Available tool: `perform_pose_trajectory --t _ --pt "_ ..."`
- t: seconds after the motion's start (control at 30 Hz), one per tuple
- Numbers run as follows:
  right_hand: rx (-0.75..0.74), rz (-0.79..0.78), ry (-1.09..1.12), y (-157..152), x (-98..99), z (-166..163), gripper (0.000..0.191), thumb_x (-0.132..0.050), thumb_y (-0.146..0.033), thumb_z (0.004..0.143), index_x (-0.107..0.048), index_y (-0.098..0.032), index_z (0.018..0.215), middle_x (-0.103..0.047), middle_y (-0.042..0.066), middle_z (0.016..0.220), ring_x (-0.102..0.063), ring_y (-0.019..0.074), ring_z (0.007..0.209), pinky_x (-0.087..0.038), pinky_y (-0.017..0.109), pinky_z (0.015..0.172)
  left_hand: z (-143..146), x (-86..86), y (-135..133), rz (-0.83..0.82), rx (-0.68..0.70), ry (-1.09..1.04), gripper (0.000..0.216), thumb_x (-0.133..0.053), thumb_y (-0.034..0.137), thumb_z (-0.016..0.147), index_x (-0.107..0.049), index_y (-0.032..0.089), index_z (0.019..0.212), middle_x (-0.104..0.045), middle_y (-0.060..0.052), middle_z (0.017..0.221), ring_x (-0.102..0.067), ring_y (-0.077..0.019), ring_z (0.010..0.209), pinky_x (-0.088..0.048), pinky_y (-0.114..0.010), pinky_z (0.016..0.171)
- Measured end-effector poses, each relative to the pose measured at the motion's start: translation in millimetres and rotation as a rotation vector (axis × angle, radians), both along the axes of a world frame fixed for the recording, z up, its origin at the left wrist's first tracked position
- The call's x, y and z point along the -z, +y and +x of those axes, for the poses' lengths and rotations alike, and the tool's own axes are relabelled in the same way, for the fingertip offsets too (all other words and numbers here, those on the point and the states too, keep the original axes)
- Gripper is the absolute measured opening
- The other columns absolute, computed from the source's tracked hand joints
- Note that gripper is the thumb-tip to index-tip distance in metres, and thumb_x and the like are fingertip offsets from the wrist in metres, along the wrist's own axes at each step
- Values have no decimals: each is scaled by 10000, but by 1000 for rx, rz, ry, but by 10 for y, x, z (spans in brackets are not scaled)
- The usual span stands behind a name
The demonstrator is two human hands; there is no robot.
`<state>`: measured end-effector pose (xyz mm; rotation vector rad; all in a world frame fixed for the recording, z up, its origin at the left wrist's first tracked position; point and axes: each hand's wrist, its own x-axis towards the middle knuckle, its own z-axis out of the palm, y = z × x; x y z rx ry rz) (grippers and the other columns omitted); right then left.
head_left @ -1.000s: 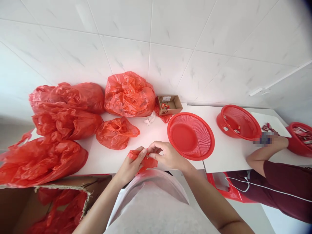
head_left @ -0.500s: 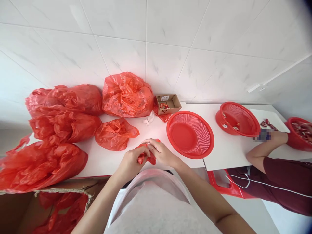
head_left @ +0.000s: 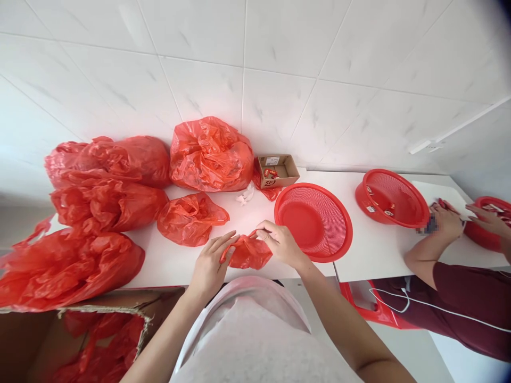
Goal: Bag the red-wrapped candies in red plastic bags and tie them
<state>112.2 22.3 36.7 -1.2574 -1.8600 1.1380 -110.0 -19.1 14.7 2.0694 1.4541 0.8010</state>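
Observation:
A thin red plastic bag (head_left: 250, 254) is spread between my two hands over the front of the white table. My left hand (head_left: 212, 259) holds its left edge between thumb and fingers. At the opposite edge, my right hand (head_left: 281, 242) pinches the rim with thumb and forefinger. To the right of my right hand stands a red mesh basket (head_left: 297, 223) with nothing inside. A small bunched red bag (head_left: 189, 219) lies behind my left hand.
Several filled red bags (head_left: 211, 154) stand at the back and left. A small cardboard box (head_left: 279, 171) with red packets sits by the wall. Rightward, a second red basket (head_left: 391, 198) stands near a co-worker's hands (head_left: 447, 221). A large cardboard box (head_left: 163, 314) is below left.
My hands have moved apart, and the bag, crumpled between them before, is now spread wider. The co-worker's hands now show near the far right basket.

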Motion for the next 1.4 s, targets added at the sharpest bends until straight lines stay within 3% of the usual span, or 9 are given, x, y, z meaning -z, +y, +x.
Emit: perform_pose_trajectory --t 0.17,0.33,0.43,0.63,0.77,0.93,1.17,1.3,1.4 --pt "232 210 -359 319 275 313 251 -429 -327 969 -653 -244 894 -726 16 892 -642 175 814 -395 266 684 -204 60 -276 -99 52 60 338 -409 300 985 -661 282 1211 -578 -17 1391 -515 -242 1246 -503 -436 994" --pt "247 93 -457 573 583 357 220 -444 -286 943 -636 -241 845 -733 -10 861 -643 174 767 -361 263 619 -182 -61 -429 -193 174 33 314 -442 313 971 -712 343 1128 -352 39 1561 -272 -301 1439 -424 -489 1084" --pt "264 25 -348 557 567 216 216 -435 -310 948 -601 -228 836 -716 -7 852 -629 161 747 -395 257 640 -68 -167 -329 -287 197 -152 352 -406 356 984 -678 330 1206 -252 29 1604 -148 -311 1486 -293 -519 1161" --pt "178 147 6 183 251 -182 262 -378 -389 988 -579 -224 954 -655 18 913 -605 138 818 -454 242 744 162 -58 -69 -349 85 -562 464 -293 409 1010 -491 288 1412 -420 -77 1491 -342 -245 1409 -247 -472 1181" --pt "333 139 -70 -93 353 -390 317 -306 -404 1007 -573 -235 978 -624 31 938 -578 147 810 -438 255 725 218 129 -46 -154 -22 -437 465 -360 462 982 -533 288 1377 -375 -95 1434 -377 -257 1352 -328 -453 1128" --pt "335 -20 65 -185 534 -406 321 -273 -439 1010 -510 -239 929 -490 -36 680 -465 129 573 -390 240 601 215 259 -139 -171 -127 -291 464 -339 467 983 -509 326 1392 -469 -73 1180 -558 -204 1060 -467 -411 968" --pt "353 -64 -22 -136 712 -235 321 -306 -455 984 -530 -238 911 -498 -29 671 -455 144 581 -367 250 600 166 368 -336 -399 -29 -470 480 -353 445 991 -509 242 1398 -619 -83 1114 -536 -221 1176 -390 -408 1066" --pt "342 -145 -90 -175 844 -231 313 -310 -446 974 -547 -253 910 -541 -32 691 -499 155 622 -378 259 632 165 319 -369 -580 68 -544 524 -370 485 976 -536 193 1378 -705 -66 922 -635 -233 1011 -455 -424 1010" --pt "288 -188 -129 -182 907 -235 283 -339 -415 960 -552 -255 866 -552 -40 687 -511 153 638 -378 257 646 188 240 -355 -626 124 -568 518 -380 485 969 -540 209 1378 -719 -68 1045 -628 -236 1077 -447 -413 1031"
